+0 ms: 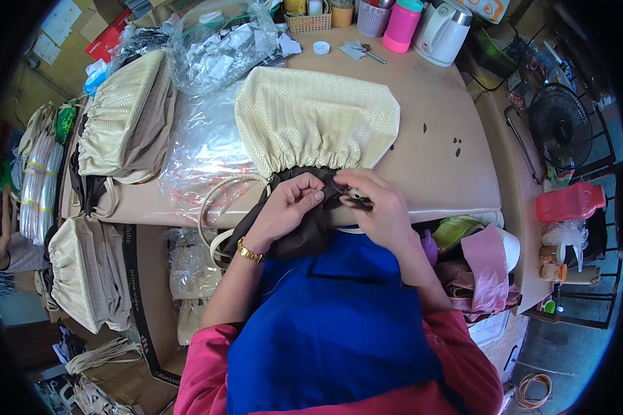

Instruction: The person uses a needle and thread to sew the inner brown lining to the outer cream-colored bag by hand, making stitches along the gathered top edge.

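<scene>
A cream woven bag (318, 114) with a gathered edge lies on the table in front of me, its dark brown lining (301, 232) pulled out toward my lap. My left hand (294, 207), with a gold watch on the wrist, is closed, thumb and fingers pinching the lining near the gathers. Just beside it, my right hand (377, 207) curls around a small dark tool (358, 198) with a shiny part; its kind is mostly hidden by the fingers. A cream cord strap (211, 200) loops out at the bag's left side.
More cream bags (121, 114) are stacked at the left. A clear plastic bag of scraps (221, 52), a white kettle (443, 31) and a pink bottle (401, 26) stand at the back. Cloth pieces (488, 266) lie below the table's right edge. Another person's arm (7, 238) shows at far left.
</scene>
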`<state>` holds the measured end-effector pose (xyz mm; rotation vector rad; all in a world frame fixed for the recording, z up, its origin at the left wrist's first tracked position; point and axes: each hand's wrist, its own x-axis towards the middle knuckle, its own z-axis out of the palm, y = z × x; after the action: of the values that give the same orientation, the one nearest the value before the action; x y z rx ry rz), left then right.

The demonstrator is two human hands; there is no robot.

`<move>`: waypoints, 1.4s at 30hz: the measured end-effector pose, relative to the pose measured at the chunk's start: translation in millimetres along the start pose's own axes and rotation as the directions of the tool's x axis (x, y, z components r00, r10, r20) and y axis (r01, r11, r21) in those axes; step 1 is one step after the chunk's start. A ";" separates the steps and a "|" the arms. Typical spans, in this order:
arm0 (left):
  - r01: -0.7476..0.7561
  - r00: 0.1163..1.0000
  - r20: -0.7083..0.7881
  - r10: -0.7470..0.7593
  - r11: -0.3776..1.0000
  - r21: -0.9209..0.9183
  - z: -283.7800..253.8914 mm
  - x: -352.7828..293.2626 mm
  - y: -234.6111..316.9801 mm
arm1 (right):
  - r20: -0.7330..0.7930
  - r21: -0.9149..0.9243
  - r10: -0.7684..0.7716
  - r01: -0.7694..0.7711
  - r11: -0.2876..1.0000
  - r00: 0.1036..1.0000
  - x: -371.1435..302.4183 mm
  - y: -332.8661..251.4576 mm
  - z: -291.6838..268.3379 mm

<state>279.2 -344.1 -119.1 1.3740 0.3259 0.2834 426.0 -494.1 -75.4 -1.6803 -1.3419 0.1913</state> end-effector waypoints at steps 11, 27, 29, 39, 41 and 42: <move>-0.061 0.990 -0.080 0.120 0.851 0.522 20.5 -14.8 20.5 | 0.282 0.160 0.207 -0.259 0.953 0.937 8.5 33.8 9.0; -0.145 0.922 -0.335 0.194 0.975 0.165 50.0 -9.3 -19.4 | -0.037 -0.131 -0.003 -0.002 0.991 0.999 -0.9 -6.0 19.6; -0.156 0.910 -0.365 0.194 0.979 0.131 50.6 -9.1 -22.6 | -0.009 -0.133 -0.032 0.031 0.991 0.999 -3.3 -10.4 22.9; -0.026 0.959 -0.262 -0.110 0.885 -0.465 35.8 -20.2 -13.6 | -0.013 -0.375 0.021 -0.024 0.927 1.000 -8.5 -20.2 -18.6; -0.035 0.961 -0.262 -0.085 0.905 -0.425 37.1 -20.8 -12.4 | 0.026 -0.394 -0.064 0.068 0.917 0.998 -11.6 -23.7 -13.9; -0.038 0.963 -0.257 -0.074 0.913 -0.407 38.2 -20.8 -11.5 | 0.037 -0.409 -0.056 0.066 0.910 0.998 -11.0 -28.3 -12.1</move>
<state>274.9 -388.7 -122.9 0.9160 0.4747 0.4960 410.1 -511.3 -52.6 -1.9823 -1.5274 -0.1181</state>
